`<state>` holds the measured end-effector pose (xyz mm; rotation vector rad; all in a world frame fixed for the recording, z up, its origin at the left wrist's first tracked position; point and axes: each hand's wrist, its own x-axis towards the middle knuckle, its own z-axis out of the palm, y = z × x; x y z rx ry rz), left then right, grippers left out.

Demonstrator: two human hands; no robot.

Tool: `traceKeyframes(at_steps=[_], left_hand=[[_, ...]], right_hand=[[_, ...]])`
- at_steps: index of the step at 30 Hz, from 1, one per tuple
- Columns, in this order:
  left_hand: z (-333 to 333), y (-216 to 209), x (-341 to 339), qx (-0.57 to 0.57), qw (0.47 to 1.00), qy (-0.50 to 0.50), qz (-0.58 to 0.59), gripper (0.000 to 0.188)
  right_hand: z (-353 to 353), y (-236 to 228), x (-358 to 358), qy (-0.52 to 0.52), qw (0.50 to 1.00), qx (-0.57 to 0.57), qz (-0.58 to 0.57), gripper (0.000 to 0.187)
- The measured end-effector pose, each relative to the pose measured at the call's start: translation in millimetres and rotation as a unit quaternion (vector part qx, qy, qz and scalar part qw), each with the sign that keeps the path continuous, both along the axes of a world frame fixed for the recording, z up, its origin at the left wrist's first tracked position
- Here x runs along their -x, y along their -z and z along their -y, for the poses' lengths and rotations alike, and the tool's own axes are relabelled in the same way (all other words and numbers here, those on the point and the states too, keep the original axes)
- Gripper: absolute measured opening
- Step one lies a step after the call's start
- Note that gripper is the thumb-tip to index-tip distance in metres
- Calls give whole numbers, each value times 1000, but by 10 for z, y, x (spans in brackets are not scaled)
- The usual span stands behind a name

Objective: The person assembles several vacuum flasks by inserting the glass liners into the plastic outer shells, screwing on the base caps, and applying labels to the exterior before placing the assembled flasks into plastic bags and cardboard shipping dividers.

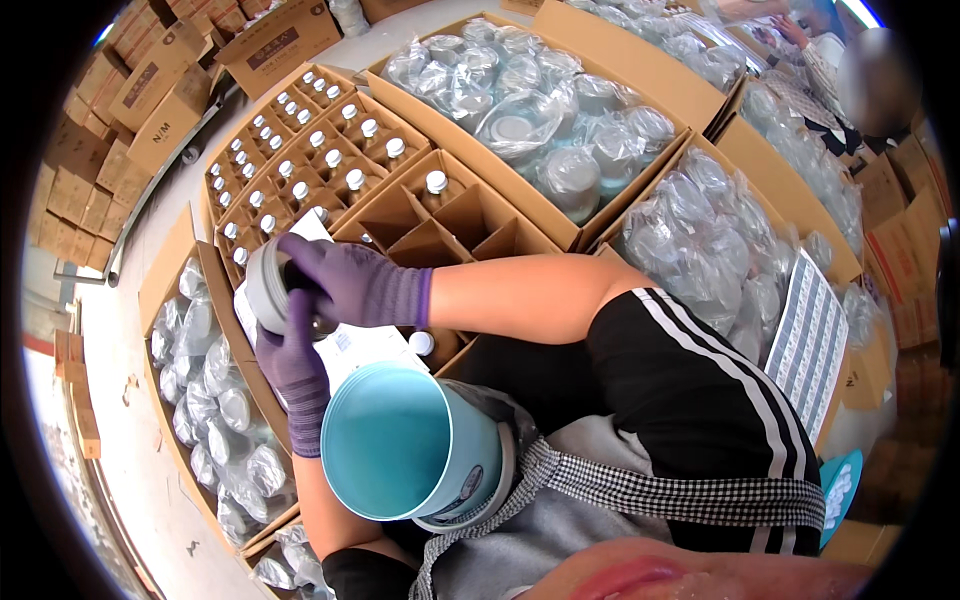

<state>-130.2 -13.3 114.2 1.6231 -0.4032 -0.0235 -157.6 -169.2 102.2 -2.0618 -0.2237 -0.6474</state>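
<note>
Both my hands wear purple knit gloves and meet at the left of the head view, closed around a grey round lid-like piece point(266, 288). My right hand point(350, 282) reaches across from the right and grips its inner side. From below, my left hand point(295, 368) holds its lower edge. The fingers partly hide the piece. Just under the hands, a light blue cup point(395, 445) tilts against my lap, its open mouth toward the upper left. It has a grey ring at its base and a dark label. White paper point(365, 350) lies under my hands.
Ahead stand divided cartons of white-capped bottles point(355, 178), some compartments vacant. Cartons of plastic-wrapped cups stand ahead point(520, 125), right point(690, 235) and left point(215, 390). A label sheet point(808, 335) leans at right. Stacked cartons point(150, 90) fill the far left; another person point(815, 60) works far right.
</note>
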Motion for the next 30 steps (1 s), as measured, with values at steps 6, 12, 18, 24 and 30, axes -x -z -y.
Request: traceKeyframes(at_steps=[6,12,18,24,30], left_hand=[[-28,46,-51,-32,999,-26,-21,46],[13,134,87,-56,998,37,-12,51],[19,203,-203,-185,937,187,231,59],[-501,889,-800,165,937,73,-300,53],[-927,1409,-1208,-481,852,-57,-200,72]], right_hand=[[316,0,-81,-151,945,-223,-184,52],[296,208,125,-82,990,50,103,58],[400,490,-60,-292,675,-569,-368,64],[869,841,182,-137,946,-60,-286,48],[1890,1425,-186,290,903,248,-197,50]])
